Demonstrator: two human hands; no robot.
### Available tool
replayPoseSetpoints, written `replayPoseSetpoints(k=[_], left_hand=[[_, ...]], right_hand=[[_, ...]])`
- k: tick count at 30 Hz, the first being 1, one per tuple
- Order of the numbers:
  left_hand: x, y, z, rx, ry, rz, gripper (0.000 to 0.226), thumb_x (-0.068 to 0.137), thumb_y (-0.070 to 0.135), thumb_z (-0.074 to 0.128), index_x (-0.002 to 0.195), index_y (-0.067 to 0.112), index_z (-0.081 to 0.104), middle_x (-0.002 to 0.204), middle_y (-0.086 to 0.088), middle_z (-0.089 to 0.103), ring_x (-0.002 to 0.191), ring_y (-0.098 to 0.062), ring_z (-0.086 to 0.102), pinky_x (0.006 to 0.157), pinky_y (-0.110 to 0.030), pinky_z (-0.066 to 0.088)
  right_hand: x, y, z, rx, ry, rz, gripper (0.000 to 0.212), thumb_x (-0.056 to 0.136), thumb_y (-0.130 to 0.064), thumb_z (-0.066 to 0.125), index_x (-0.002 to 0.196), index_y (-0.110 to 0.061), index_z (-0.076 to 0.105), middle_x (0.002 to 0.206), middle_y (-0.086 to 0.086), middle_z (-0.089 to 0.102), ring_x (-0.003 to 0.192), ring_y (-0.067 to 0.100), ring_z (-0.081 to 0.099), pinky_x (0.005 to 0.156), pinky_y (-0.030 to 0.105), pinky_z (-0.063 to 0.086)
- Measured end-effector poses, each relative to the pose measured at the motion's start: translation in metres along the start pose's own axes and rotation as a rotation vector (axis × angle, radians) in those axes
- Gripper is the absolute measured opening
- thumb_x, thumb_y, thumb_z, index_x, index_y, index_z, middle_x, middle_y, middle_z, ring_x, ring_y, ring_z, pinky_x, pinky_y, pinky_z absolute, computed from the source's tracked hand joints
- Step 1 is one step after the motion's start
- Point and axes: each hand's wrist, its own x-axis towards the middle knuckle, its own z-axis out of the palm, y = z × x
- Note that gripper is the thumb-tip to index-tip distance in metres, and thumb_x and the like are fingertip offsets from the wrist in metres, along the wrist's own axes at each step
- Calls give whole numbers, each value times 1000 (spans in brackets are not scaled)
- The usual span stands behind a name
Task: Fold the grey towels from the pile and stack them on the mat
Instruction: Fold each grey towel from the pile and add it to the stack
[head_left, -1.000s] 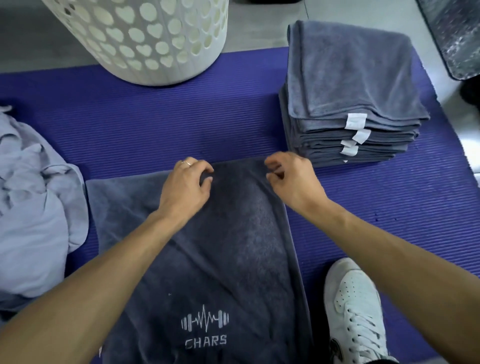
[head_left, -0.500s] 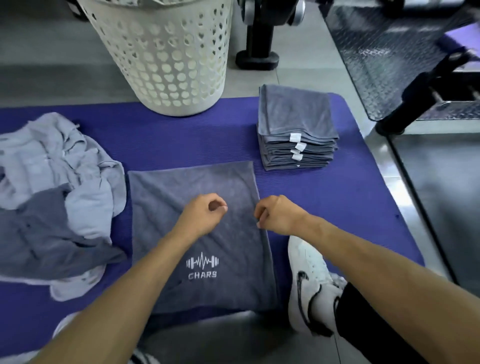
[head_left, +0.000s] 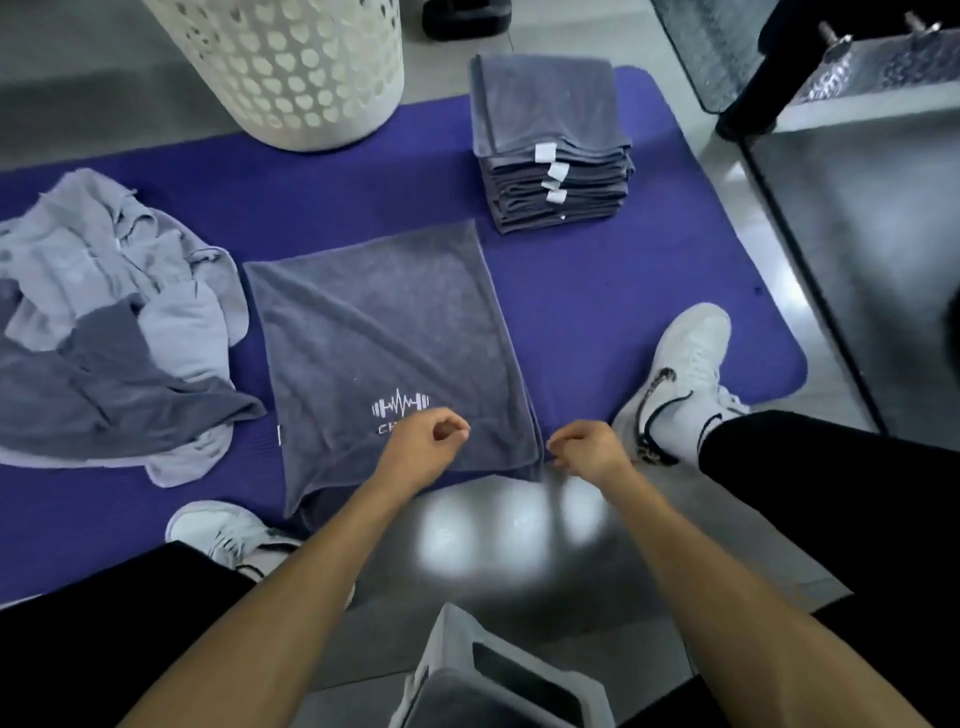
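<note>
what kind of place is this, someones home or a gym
Most likely a gym. The grey towel spread on the purple exercise mat carries a barbell logo, a matching stack of folded towels sits beside it, and steel tread-plate flooring runs along the right.

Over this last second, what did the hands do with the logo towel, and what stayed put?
Both hands drew back from the logo towel's far edge to its near edge. The left hand now hovers curled by the logo; the right hand pinches the near right corner. The towel stayed flat on the mat; the folded stack and the pile are unchanged.
</note>
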Motion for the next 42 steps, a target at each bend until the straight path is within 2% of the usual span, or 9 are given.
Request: replayPoseSetpoints(k=[4, 10, 16, 22, 24, 27, 32, 37, 42], left_hand=[[-2, -7, 20, 48, -59, -10, 14, 90, 15, 67, 85, 27, 72, 82, 18, 69, 77, 8, 62, 71, -8, 44], [-4, -8, 36, 34, -50, -59, 8, 89, 15, 69, 89, 21, 74, 85, 15, 72, 80, 6, 64, 74, -6, 46], [-2, -8, 42, 58, -42, -75, 14, 88, 13, 70, 85, 26, 72, 82, 13, 71, 76, 6, 63, 75, -8, 45], [9, 13, 63, 180, -49, 228, 24, 84, 16, 75, 108, 14, 73, 102, 6, 65, 96, -6, 57, 87, -5, 36], [8, 19, 71, 166, -33, 249, 26, 83, 15, 75, 110, 14, 72, 102, 4, 67, 95, -8, 59, 87, -11, 42], [6, 22, 76, 114, 57, 220, 23, 84, 9, 73, 107, 12, 74, 97, -1, 71, 89, -11, 65, 85, -24, 53], [7, 23, 64, 16, 131, 181, 18, 85, 4, 71, 101, 9, 77, 89, -1, 71, 78, -2, 60, 77, -7, 47], [6, 25, 60, -2, 50, 223, 17, 86, 5, 68, 98, 13, 78, 90, 1, 70, 85, -10, 65, 82, -18, 50], [2, 26, 62, 16, -18, 288, 18, 86, 5, 67, 98, 14, 78, 92, 3, 69, 89, -8, 63, 85, -15, 46]], right_hand=[[18, 27, 19, 63, 19, 73, 16, 82, -14, 71, 67, -13, 67, 68, 7, 64, 67, 21, 57, 75, 43, 55], [40, 43, 32, 141, -24, 107, 24, 81, -29, 80, 80, -9, 66, 75, 7, 69, 67, 19, 62, 73, 36, 55], [42, 47, 25, 318, -204, 75, 17, 82, -17, 79, 73, -10, 66, 59, 0, 58, 58, 11, 54, 65, 25, 48], [28, 32, 2, 421, -374, 29, 16, 81, -20, 80, 91, -10, 72, 71, -1, 63, 68, 10, 60, 75, 27, 53], [24, 25, -5, 425, -409, -3, 10, 83, -18, 78, 88, -12, 71, 71, -1, 61, 68, 10, 59, 75, 27, 53], [18, 16, -8, 444, -434, -32, 7, 86, -12, 74, 86, -13, 67, 70, -2, 59, 67, 9, 59, 74, 27, 53], [15, 11, -8, 551, -463, 16, 17, 88, 5, 65, 103, -3, 64, 75, 1, 67, 72, 13, 67, 81, 33, 58], [11, 7, -14, 632, -422, 61, 15, 87, 10, 64, 97, 0, 66, 80, 9, 74, 80, 25, 73, 80, 34, 61], [9, 3, -21, 635, -444, 58, 14, 87, 8, 65, 99, 2, 68, 88, 16, 75, 82, 26, 74, 77, 32, 61]])
